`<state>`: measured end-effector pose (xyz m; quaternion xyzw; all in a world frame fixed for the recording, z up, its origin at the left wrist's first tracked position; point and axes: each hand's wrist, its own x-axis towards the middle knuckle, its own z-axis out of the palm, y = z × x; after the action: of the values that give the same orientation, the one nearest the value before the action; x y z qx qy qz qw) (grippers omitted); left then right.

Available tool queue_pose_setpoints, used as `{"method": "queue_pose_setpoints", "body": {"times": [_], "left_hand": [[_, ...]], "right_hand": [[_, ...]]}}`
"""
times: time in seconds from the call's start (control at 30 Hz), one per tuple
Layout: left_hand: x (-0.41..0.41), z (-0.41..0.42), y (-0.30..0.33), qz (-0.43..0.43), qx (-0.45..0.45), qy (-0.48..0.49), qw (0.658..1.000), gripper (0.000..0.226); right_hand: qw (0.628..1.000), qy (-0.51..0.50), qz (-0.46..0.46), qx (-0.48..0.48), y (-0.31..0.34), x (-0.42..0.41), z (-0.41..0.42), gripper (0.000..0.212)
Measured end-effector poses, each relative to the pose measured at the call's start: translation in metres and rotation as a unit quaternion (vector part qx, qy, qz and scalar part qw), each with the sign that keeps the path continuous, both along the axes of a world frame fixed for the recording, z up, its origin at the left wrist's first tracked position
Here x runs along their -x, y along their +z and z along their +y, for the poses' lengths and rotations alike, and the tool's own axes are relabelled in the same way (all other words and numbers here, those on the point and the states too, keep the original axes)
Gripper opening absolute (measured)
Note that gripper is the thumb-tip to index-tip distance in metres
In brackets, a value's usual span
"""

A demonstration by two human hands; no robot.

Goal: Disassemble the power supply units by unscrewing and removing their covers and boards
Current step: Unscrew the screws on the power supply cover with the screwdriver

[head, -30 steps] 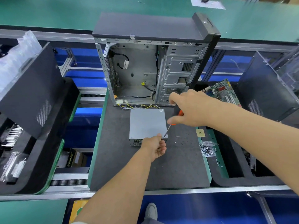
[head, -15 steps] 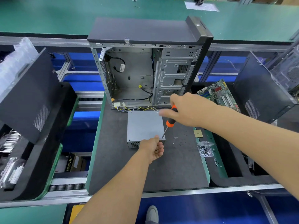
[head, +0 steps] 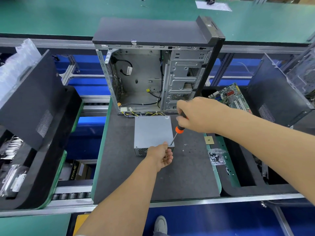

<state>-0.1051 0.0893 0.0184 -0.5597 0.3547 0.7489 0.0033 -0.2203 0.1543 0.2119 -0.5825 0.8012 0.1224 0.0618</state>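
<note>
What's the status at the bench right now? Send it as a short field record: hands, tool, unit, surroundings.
right hand: grips the screwdriver by its black and orange handle
tool tip: on the near right corner of the power supply unit
left hand: fingers curled, at the unit's near edge
unit cover: on
unit position: flat on the dark mat, before the open computer case
right of mat: bag of screws, green circuit board

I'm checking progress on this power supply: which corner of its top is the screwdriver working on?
The near right corner of the power supply unit, beside the left hand. There the screwdriver, held by the right hand, has its tip; the other corners are untouched.
</note>
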Motion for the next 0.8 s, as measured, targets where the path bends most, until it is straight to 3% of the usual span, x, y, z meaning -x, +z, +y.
{"method": "queue_pose_setpoints", "body": {"times": [0.1, 0.2, 0.27, 0.33, 0.43, 0.47, 0.53, 0.6, 0.67, 0.73, 0.8], "left_hand": [[0.0003, 0.0009, 0.0008, 0.001, 0.0, 0.001, 1.0, 0.03], [0.0005, 0.0008, -0.0006, -0.001, 0.003, 0.001, 1.0, 0.03], [0.0003, 0.0007, -0.0005, 0.0, 0.002, 0.004, 1.0, 0.03], [0.0004, 0.0008, -0.0012, 0.002, 0.0, 0.004, 1.0, 0.03], [0.0006, 0.0011, -0.0009, 0.006, 0.004, 0.004, 1.0, 0.031], [0.0003, 0.001, -0.0013, 0.005, 0.004, 0.005, 1.0, 0.031], [-0.0002, 0.0006, -0.0015, 0.003, 0.004, 0.006, 1.0, 0.032], [-0.0002, 0.0004, -0.0016, 0.002, 0.002, 0.005, 1.0, 0.032], [0.0, 0.0007, -0.0014, 0.004, 0.002, 0.006, 1.0, 0.032], [-0.0001, 0.0009, -0.0009, 0.006, 0.003, 0.008, 1.0, 0.032], [-0.0001, 0.0008, -0.0017, 0.004, 0.003, 0.006, 1.0, 0.031]], "right_hand": [[0.998, -0.009, -0.065, -0.012, 0.0012, 0.0007, -0.0003, 0.04], [0.998, -0.046, -0.001, -0.045, 0.003, 0.0002, -0.0012, 0.054], [0.998, -0.031, 0.025, -0.057, 0.0023, 0.0025, -0.0021, 0.046], [0.999, -0.013, -0.024, -0.037, 0.0001, 0.0047, -0.0016, 0.033], [0.998, -0.022, -0.046, -0.035, 0.0002, 0.0021, 0.0008, 0.051], [0.998, -0.031, -0.006, -0.047, 0.0014, 0.0009, 0.0007, 0.054], [0.992, -0.015, 0.089, -0.086, 0.0025, 0.001, -0.0005, 0.042], [0.996, -0.023, 0.047, -0.07, 0.0026, 0.0038, -0.0002, 0.031], [0.998, -0.018, -0.017, -0.052, 0.001, 0.0047, 0.0007, 0.037], [0.998, -0.017, -0.001, -0.065, 0.0002, 0.0037, 0.0019, 0.044], [0.997, -0.006, 0.03, -0.07, -0.0026, 0.0044, 0.0019, 0.037]]}}
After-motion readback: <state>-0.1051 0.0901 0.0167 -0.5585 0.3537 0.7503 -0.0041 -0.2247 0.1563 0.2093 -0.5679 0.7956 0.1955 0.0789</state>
